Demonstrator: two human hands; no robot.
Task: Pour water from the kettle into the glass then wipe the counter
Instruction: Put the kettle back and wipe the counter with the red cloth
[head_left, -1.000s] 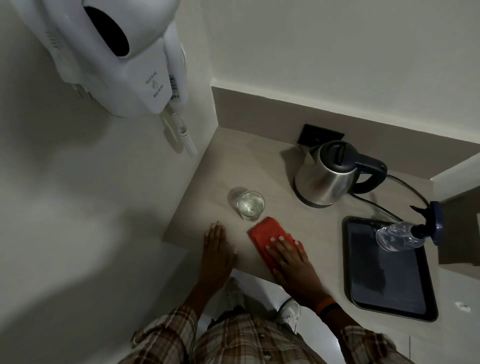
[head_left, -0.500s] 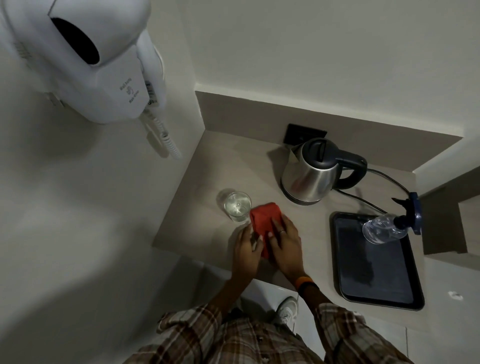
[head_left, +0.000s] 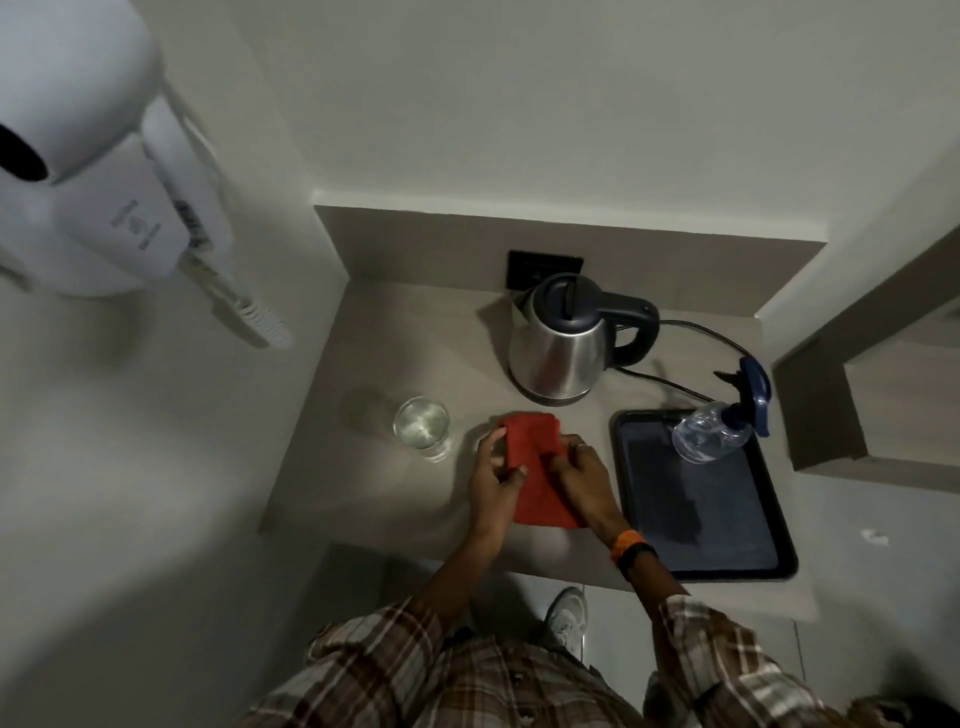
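red cloth (head_left: 535, 467): both hands' fingers (head_left: 498, 457) clamped on it, glass (head_left: 421, 423) at nine o'clock; best wiped flat, clear of glass.

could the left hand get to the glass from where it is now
Probably yes: the left hand grips the red cloth just right of the glass, with only bare counter between them.

I see a black tray (head_left: 702, 564) right of the fingers, carrying a clear spray bottle (head_left: 712, 435) with a blue trigger head at its far corner. Beyond the fingers, a black wall socket (head_left: 524, 266) sits on the backsplash. A white wall-mounted hair dryer (head_left: 93, 171) hangs far left, above.
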